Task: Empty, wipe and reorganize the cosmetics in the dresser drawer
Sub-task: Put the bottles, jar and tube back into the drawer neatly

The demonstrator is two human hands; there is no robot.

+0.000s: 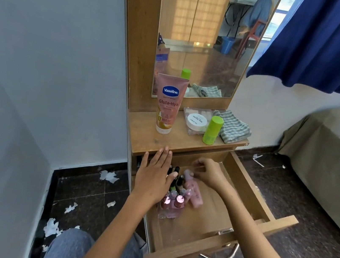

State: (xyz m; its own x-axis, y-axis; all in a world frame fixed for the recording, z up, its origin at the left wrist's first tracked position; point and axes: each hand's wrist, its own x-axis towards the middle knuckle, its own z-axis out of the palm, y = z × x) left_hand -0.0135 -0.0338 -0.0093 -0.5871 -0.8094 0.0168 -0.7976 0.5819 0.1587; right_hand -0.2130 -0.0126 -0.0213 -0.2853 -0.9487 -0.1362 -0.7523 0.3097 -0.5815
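— Listing hands: left hand point(155, 174) flat, fingers straight, over the drawer point(250, 193); right hand point(209, 172) pinching a pink bottle point(193, 191).
— Risk?
— Crowded nail polish bottles point(172, 202) at the drawer's left may topple if brushed.

1. Wooden drawer point(251, 186) stands pulled open.
2. Nail polish bottles point(172, 200) cluster upright at its far left.
3. Pink tubes point(195, 196) lie just right of them.
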